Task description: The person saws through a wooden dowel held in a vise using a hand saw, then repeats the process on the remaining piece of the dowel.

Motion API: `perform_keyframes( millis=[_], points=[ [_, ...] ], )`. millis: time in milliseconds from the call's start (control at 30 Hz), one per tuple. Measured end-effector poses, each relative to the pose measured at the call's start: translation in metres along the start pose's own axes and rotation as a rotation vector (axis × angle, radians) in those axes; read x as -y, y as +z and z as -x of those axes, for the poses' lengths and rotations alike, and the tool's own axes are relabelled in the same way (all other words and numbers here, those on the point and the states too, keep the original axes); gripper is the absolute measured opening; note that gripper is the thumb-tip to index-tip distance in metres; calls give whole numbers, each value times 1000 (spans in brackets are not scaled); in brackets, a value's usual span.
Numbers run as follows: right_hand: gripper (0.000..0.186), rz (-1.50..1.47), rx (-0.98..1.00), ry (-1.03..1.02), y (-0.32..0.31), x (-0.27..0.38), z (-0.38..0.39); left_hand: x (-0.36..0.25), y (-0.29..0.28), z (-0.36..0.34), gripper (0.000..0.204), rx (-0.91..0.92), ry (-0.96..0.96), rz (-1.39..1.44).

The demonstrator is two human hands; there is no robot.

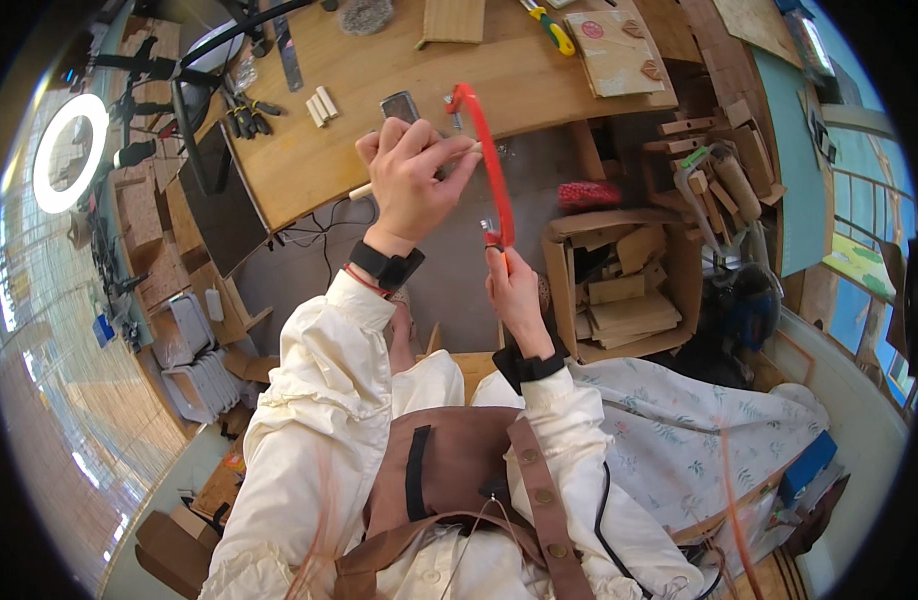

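While the left hand [411, 175] pinches a thin pale wooden dowel [363, 189] between thumb and curled fingers [449, 160], the stick runs slantwise through the fist, one end poking out below and to the left of the knuckles, the other reaching up to the right beside the fingertips. Just right of those fingertips stands the red saw frame [487, 150], a narrow bow that arches from above the fingers down to the right hand [514, 290]. That hand is closed around the saw's handle, which is mostly hidden inside the grip; only the lower end of the frame shows above the thumb. Whether the blade touches the dowel cannot be told.

Behind the left fingers lies the wooden table [309, 150], its edge passing just under the dowel. A small dark rectangular object [400, 105] lies just above the fingers, and a few short pale dowel pieces [321, 106] lie farther up to the left, with dark-handled pliers [247, 115] beyond them. Well above and to the right of the fingers are a yellow and green handled tool [552, 30] and a flat wooden board [614, 50].

To the right of the right hand, on the floor, an open cardboard box [619, 285] holds wood offcuts, with a red brush [589, 193] just above it. Far left of both hands glows a ring light [69, 150].
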State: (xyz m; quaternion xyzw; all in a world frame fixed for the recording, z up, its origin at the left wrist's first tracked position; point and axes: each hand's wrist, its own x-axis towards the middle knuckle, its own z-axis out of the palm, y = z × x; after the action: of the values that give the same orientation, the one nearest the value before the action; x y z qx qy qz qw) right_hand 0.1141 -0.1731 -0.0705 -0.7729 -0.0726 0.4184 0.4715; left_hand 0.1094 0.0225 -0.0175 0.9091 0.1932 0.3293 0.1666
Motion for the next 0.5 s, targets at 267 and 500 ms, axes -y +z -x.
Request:
perform_keyframes(
  millis=[267, 500],
  points=[
    [40, -26, -147, -323, -32, 68, -70, 10, -38, 3, 18, -126, -172, 221],
    [32, 503, -449, -439, -45, 100, -124, 176, -75, 12, 26, -22, -722, -83]
  ],
)
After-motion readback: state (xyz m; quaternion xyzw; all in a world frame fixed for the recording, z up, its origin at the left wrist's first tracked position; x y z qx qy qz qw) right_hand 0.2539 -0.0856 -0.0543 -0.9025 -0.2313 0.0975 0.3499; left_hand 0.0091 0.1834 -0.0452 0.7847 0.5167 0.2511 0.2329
